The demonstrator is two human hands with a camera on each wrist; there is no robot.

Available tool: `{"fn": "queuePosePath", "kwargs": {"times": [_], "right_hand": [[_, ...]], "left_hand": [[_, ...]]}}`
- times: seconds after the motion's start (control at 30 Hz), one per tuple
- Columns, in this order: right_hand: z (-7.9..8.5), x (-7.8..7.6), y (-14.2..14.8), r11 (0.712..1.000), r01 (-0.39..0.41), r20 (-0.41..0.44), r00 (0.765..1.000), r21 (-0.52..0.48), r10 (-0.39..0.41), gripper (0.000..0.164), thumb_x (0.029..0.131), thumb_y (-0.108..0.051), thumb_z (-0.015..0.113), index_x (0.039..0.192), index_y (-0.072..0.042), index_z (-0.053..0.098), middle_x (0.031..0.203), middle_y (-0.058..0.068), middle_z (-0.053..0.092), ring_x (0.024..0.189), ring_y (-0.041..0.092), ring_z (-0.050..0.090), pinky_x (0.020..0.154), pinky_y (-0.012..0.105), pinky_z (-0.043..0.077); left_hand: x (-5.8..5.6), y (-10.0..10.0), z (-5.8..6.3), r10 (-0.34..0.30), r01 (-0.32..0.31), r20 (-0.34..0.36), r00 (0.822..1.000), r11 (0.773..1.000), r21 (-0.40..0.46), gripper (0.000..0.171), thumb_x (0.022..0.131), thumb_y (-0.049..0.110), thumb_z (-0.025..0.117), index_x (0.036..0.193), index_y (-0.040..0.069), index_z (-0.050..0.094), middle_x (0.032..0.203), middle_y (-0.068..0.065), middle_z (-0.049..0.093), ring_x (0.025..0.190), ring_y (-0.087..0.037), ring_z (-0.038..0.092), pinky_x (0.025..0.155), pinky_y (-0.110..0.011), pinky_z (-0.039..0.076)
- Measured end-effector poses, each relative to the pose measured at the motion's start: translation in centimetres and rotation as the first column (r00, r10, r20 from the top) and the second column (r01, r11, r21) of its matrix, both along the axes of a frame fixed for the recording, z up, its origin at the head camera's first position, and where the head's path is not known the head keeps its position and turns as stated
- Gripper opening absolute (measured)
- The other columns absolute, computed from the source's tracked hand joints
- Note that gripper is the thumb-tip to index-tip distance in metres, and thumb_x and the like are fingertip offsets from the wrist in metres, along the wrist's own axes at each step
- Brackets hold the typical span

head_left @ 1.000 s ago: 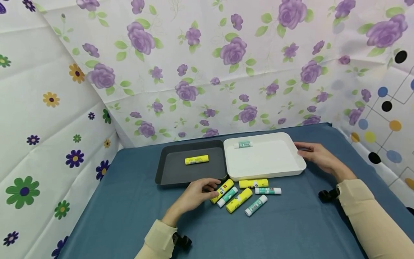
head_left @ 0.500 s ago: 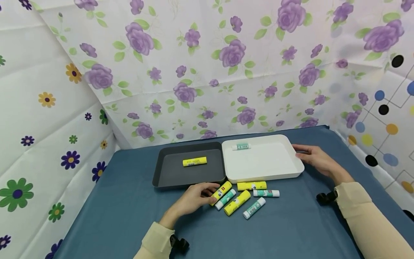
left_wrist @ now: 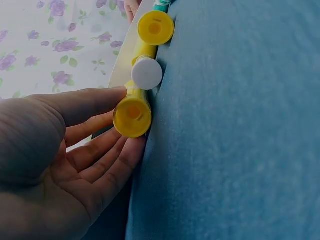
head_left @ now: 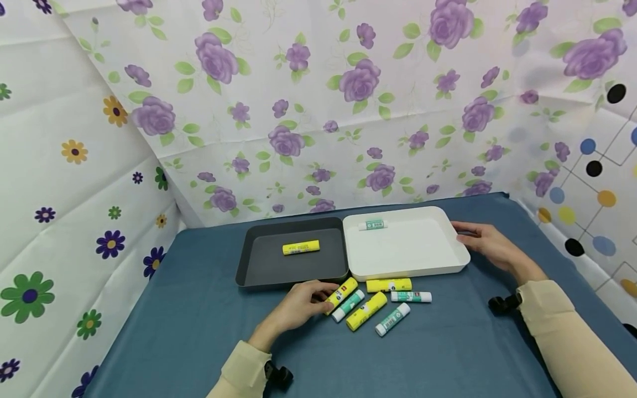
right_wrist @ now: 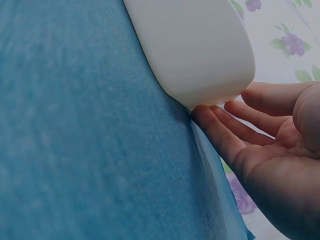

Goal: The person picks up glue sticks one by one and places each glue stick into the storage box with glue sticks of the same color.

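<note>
My left hand [head_left: 297, 305] is at the near edge of the dark tray, thumb and fingers about the end of a yellow glue stick [head_left: 343, 294]. In the left wrist view the thumb lies along the upper side of that yellow glue stick [left_wrist: 132, 116], fingertips on its other side. Close beside it on the cloth are a green-and-white glue stick [head_left: 348, 306] and another yellow one. At the right end of the white tray [head_left: 408, 246], my right hand [head_left: 490, 247] touches the outer wall with extended fingertips. The right wrist view has the thumb near the rim of the tray [right_wrist: 200, 50].
The dark grey tray [head_left: 266, 268] stands against the white one and bears a yellow glue stick [head_left: 301, 247]. A green-and-white glue stick [head_left: 373, 225] lies in the white tray. Several more sticks lie in front, on the blue cloth [head_left: 199, 331]. Floral curtains hang behind.
Both hands keep their places, the left at the yellow glue stick and the right at the white tray. Only the head view shifts slightly.
</note>
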State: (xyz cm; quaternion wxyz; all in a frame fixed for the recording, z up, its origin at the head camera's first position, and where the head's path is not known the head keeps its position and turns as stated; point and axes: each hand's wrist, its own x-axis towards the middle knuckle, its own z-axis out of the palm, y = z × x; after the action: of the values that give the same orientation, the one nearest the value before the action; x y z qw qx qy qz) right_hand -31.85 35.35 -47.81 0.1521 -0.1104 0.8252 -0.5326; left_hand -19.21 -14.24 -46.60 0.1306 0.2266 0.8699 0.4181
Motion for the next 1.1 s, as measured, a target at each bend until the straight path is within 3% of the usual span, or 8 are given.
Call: {"fn": "queuePosePath", "kwargs": {"times": [0.37, 0.57, 0.93, 1.1], "right_hand": [[-0.1, 0.2, -0.1, 1.000, 0.003, 0.005, 1.000, -0.003, -0.003, 0.073, 0.109, -0.036, 0.057, 0.165, -0.003, 0.025, 0.167, 0.027, 0.025, 0.150, 0.047, 0.029, 0.090, 0.017, 0.051], [-0.2, 0.2, -0.1, 1.000, 0.002, -0.001, 1.000, 0.029, -0.002, 0.071, 0.109, -0.036, 0.056, 0.165, -0.003, 0.026, 0.166, 0.028, 0.025, 0.151, 0.048, 0.028, 0.099, 0.030, 0.052], [-0.2, 0.1, -0.1, 0.999, 0.007, 0.004, 1.000, 0.036, -0.007, 0.072, 0.109, -0.037, 0.057, 0.165, -0.004, 0.026, 0.166, 0.028, 0.025, 0.150, 0.049, 0.028, 0.108, 0.049, 0.047], [0.0, -0.1, -0.2, 0.999, 0.008, -0.001, 1.000, 0.039, -0.008, 0.073, 0.109, -0.038, 0.057, 0.165, -0.003, 0.026, 0.166, 0.028, 0.025, 0.150, 0.049, 0.028, 0.108, 0.048, 0.048]], "left_hand": [[0.1, -0.1, 0.5, 0.030, -0.033, -0.055, 0.998, 0.998, -0.054, 0.037, 0.100, 0.011, 0.071, 0.137, 0.009, 0.070, 0.120, -0.005, 0.069, 0.097, -0.016, 0.068, 0.079, -0.029, 0.057], [0.3, -0.1, 0.9, 0.025, -0.032, -0.075, 0.997, 0.994, -0.102, 0.036, 0.100, 0.010, 0.071, 0.136, 0.011, 0.071, 0.119, -0.004, 0.069, 0.098, -0.016, 0.067, 0.081, -0.030, 0.056], [0.3, -0.7, 1.6, 0.039, -0.045, -0.051, 0.998, 0.992, -0.118, 0.034, 0.100, 0.012, 0.070, 0.134, 0.016, 0.072, 0.118, 0.002, 0.074, 0.091, -0.009, 0.066, 0.075, -0.027, 0.055], [0.2, -1.0, 1.8, 0.040, -0.045, -0.042, 0.998, 0.994, -0.105, 0.034, 0.101, 0.013, 0.070, 0.134, 0.017, 0.072, 0.119, 0.003, 0.073, 0.091, -0.010, 0.066, 0.076, -0.028, 0.055]]}}
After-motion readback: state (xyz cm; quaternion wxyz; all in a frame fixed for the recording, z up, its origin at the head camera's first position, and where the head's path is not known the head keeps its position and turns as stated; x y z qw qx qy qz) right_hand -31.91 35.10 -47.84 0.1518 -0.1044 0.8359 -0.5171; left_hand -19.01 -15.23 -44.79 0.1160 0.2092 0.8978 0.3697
